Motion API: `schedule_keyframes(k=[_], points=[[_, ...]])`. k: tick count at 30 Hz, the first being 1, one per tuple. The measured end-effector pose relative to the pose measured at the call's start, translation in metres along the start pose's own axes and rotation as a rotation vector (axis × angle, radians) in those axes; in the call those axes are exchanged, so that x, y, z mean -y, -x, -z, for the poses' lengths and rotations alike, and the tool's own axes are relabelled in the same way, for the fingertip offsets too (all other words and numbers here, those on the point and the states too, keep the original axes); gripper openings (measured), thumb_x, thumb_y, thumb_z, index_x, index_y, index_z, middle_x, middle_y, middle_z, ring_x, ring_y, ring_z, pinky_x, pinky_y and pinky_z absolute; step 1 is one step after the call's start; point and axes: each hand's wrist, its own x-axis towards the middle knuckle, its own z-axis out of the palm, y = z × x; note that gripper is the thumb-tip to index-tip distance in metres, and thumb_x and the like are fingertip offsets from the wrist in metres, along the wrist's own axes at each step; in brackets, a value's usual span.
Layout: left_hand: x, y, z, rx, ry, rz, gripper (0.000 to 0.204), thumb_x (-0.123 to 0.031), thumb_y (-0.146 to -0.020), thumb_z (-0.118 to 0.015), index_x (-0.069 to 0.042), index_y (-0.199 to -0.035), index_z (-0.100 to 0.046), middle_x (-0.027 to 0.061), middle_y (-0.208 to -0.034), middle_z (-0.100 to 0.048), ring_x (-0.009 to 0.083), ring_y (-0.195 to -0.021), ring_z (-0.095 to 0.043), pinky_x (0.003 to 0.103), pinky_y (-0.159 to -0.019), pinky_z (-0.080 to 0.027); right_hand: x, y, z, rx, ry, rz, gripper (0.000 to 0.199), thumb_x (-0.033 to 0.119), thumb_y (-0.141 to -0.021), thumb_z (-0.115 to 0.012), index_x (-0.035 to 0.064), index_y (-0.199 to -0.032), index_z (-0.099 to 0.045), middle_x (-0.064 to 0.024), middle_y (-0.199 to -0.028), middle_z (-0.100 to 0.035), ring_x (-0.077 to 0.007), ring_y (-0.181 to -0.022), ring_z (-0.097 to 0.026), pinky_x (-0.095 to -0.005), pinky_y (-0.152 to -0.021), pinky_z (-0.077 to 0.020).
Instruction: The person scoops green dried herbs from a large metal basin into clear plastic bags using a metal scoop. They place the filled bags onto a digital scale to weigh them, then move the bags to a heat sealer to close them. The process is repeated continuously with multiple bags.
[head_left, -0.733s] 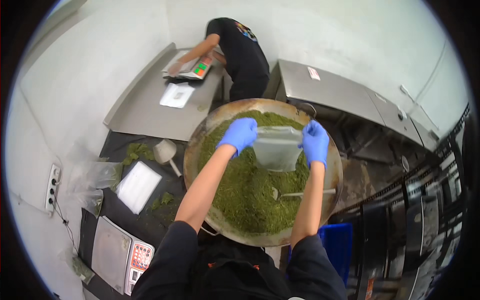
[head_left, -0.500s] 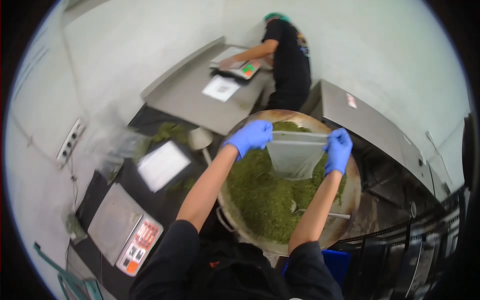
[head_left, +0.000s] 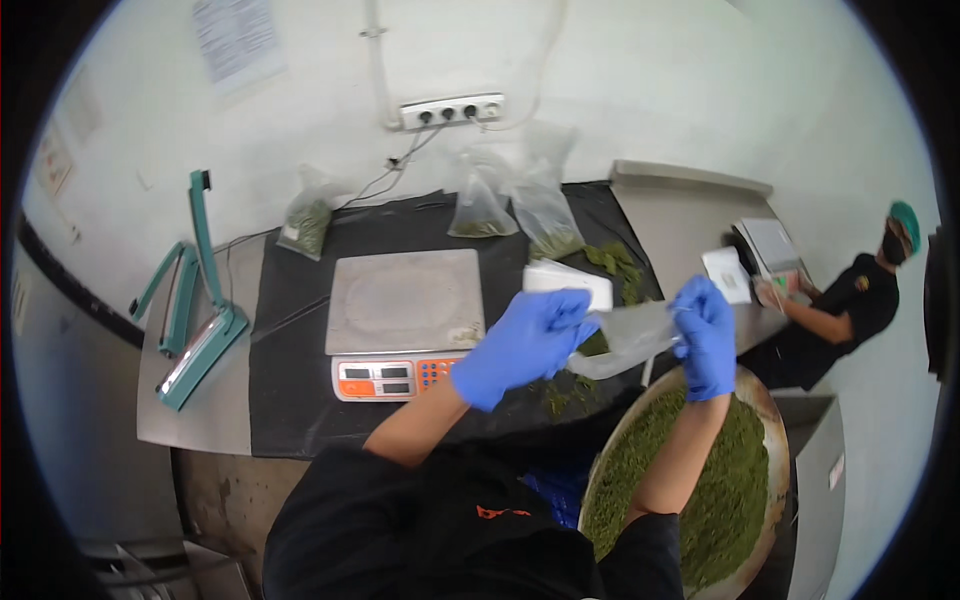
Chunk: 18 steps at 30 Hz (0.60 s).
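Far left: teal long-armed tools [head_left: 205,352], likely bag sealers, standing at the table's end with one arm raised. Next, a small bag of greens [head_left: 305,228] slumps at the wall on a black sheet [head_left: 288,305], which probably keeps the tabletop clean. Above, a power strip [head_left: 488,108] on the wall, cords trailing down; likely why the electrical gear sits on this side.

The scale [head_left: 405,300] lies flat, its plate bare, panel facing the wearer, presumably for easy reading. The left hand [head_left: 525,348], in a blue glove, covers the panel's right corner, fingertips closed on the left end of a clear bag [head_left: 635,338]. Behind that hand, two part-filled bags [head_left: 483,222] lean near the wall; a white stack [head_left: 568,282] is partly hidden by the fingers, with loose leaves [head_left: 618,265] beside it.

The clear bag hangs between the hands, well above the table, looking limp and unfilled. The right hand [head_left: 705,335], also gloved, pinches its other end; hands apart, seemingly to spread the plastic.

Below right, a wide pan [head_left: 778,455] of chopped greens [head_left: 725,490]; the right forearm blocks part of it. Far right, a co-worker [head_left: 840,305] stands at a steel table [head_left: 665,215] with another scale [head_left: 770,245].
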Motion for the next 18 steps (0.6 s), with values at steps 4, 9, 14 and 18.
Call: schedule_keyframes(k=[4,9,14,18], points=[[0.035,0.023,0.036,-0.451,-0.169,-0.331,0.030,-0.008,-0.083,-0.059,-0.006,-0.062,-0.038,-0.0012,-0.048,-0.038,0.0038,-0.041,-0.038,0.023,-0.038,-0.030,-0.013,-0.043,-0.090,0.343,-0.028,-0.001,0.008,0.003,-0.073,-0.053,0.0085,-0.079,-0.050,0.0037,-0.067,-0.045,-0.0020,-0.052,-0.040,-0.0162,-0.040,-0.0340],[0.091,0.010,0.066,-0.727,-0.639,-0.415,0.026,-0.010,-0.082,-0.059,-0.003,-0.064,-0.042,0.0127,-0.050,-0.039,0.0215,-0.041,-0.036,0.030,-0.043,-0.034,-0.086,-0.093,-0.190,0.461,-0.053,0.060,0.011,0.000,-0.079,-0.048,0.0079,-0.086,-0.050,0.0041,-0.072,-0.047,-0.0042,-0.059,-0.044,-0.0200,-0.045,-0.0412],[0.198,0.011,0.072,-0.479,-0.747,-0.222,0.030,-0.030,-0.077,-0.065,-0.006,-0.077,-0.047,0.0105,-0.067,-0.048,0.0291,-0.061,-0.048,0.037,-0.059,-0.040,-0.214,-0.106,-0.219,0.206,0.093,0.178,0.019,0.004,-0.077,-0.060,0.0068,-0.088,-0.046,0.0025,-0.070,-0.045,-0.0080,-0.062,-0.041,-0.0232,-0.057,-0.0398],[0.194,0.053,0.064,-0.227,-0.740,-0.172,0.042,-0.042,-0.072,-0.067,-0.007,-0.084,-0.047,0.0072,-0.082,-0.049,0.0278,-0.079,-0.050,0.039,-0.072,-0.039,-0.247,-0.085,-0.174,0.137,0.219,-0.018,0.026,0.011,-0.075,-0.067,0.0077,-0.080,-0.042,0.0022,-0.068,-0.042,-0.0089,-0.061,-0.038,-0.0247,-0.057,-0.0376]])
